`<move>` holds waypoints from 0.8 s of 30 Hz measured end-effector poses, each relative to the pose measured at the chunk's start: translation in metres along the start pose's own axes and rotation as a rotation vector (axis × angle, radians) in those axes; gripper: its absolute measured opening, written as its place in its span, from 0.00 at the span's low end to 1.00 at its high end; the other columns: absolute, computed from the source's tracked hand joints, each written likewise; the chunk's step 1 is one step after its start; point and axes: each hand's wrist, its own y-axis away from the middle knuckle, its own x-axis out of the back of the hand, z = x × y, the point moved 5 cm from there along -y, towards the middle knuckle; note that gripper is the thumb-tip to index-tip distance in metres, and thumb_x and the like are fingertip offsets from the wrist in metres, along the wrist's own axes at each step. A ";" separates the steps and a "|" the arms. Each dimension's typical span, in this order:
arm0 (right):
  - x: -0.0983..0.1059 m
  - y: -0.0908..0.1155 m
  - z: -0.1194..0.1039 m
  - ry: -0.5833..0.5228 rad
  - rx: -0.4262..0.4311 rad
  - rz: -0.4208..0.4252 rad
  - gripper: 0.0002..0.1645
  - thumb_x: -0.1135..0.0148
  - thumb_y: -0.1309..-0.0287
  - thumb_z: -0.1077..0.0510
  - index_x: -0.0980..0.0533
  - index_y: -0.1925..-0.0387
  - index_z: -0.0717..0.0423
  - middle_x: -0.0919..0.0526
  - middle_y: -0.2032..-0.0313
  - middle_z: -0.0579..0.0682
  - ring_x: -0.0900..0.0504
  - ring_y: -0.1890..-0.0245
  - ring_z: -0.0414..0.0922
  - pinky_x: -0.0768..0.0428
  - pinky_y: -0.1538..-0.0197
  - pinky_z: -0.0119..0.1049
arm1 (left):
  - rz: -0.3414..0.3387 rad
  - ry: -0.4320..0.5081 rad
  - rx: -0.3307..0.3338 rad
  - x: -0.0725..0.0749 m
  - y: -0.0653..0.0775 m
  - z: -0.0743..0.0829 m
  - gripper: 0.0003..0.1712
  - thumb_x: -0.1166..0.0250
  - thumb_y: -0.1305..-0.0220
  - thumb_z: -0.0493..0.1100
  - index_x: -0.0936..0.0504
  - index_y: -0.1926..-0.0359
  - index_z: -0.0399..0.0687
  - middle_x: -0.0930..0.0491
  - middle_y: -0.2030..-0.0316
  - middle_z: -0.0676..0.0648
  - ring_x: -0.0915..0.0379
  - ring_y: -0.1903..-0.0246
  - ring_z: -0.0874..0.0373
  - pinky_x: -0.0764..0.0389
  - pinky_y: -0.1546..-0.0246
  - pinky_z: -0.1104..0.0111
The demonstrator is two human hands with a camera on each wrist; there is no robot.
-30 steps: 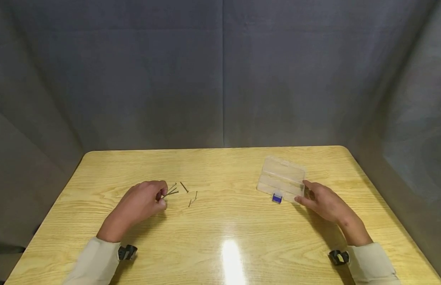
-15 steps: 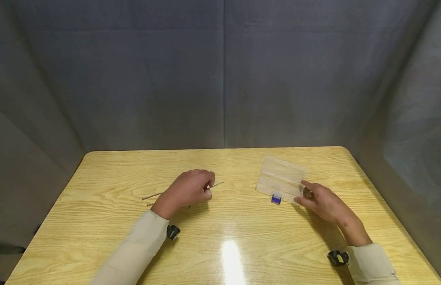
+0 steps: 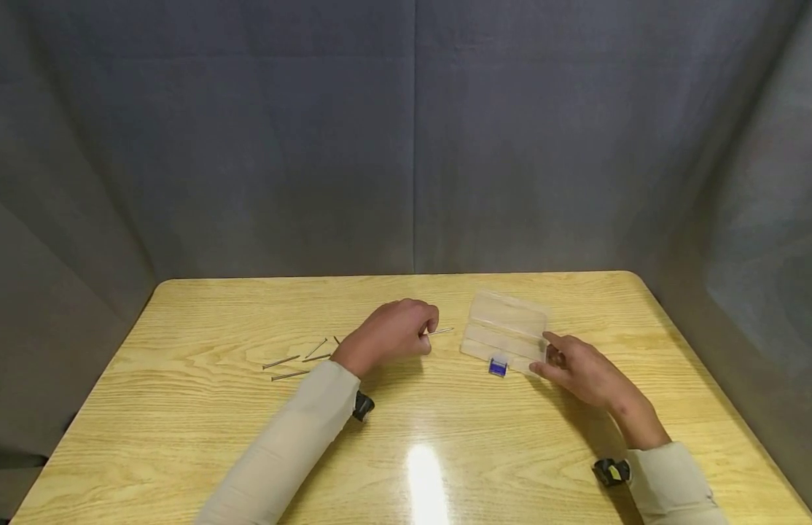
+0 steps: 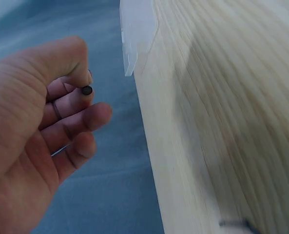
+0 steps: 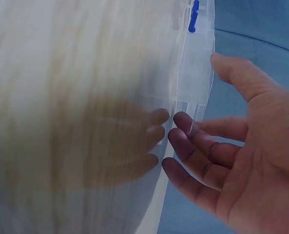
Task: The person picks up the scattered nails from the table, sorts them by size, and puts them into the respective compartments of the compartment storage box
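Note:
My left hand [image 3: 402, 328] pinches a nail [image 3: 441, 332] between thumb and fingers, above the middle of the table. In the left wrist view the nail's dark round head [image 4: 87, 90] shows at the thumb tip. To its right lies a clear plastic box [image 3: 504, 328] with a blue latch [image 3: 498, 367] on its near side. My right hand [image 3: 579, 372] holds the box's right end, thumb at the near corner and index finger along the side. In the right wrist view its other fingers [image 5: 183, 144] lie loosely bent beside the box [image 5: 195, 68].
Several nails [image 3: 290, 375] lie on the left part of the wooden table [image 3: 150, 408], partly hidden behind the left forearm. Grey cloth [image 3: 314, 146] hangs behind the table and at both sides.
My left hand has moved right from the nails with one nail pinched, stopping short of the box. My right hand and the box have shifted slightly left.

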 end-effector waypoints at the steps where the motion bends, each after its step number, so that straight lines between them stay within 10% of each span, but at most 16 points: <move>1: 0.000 0.000 0.000 0.001 -0.002 0.001 0.37 0.35 0.29 0.51 0.33 0.36 0.79 0.26 0.69 0.48 0.31 0.72 0.42 0.30 0.64 0.39 | -0.004 0.002 -0.005 -0.001 -0.006 0.001 0.11 0.45 0.48 0.30 0.26 0.69 0.52 0.29 0.71 0.54 0.40 0.73 0.62 0.39 0.72 0.67; 24: 0.005 0.000 0.000 0.014 -0.009 -0.015 0.44 0.36 0.28 0.49 0.39 0.32 0.82 0.28 0.72 0.46 0.32 0.74 0.41 0.30 0.62 0.39 | -0.113 -0.032 -0.084 -0.034 -0.093 0.030 0.11 0.36 0.30 0.34 0.21 0.68 0.54 0.26 0.70 0.57 0.36 0.71 0.63 0.34 0.68 0.70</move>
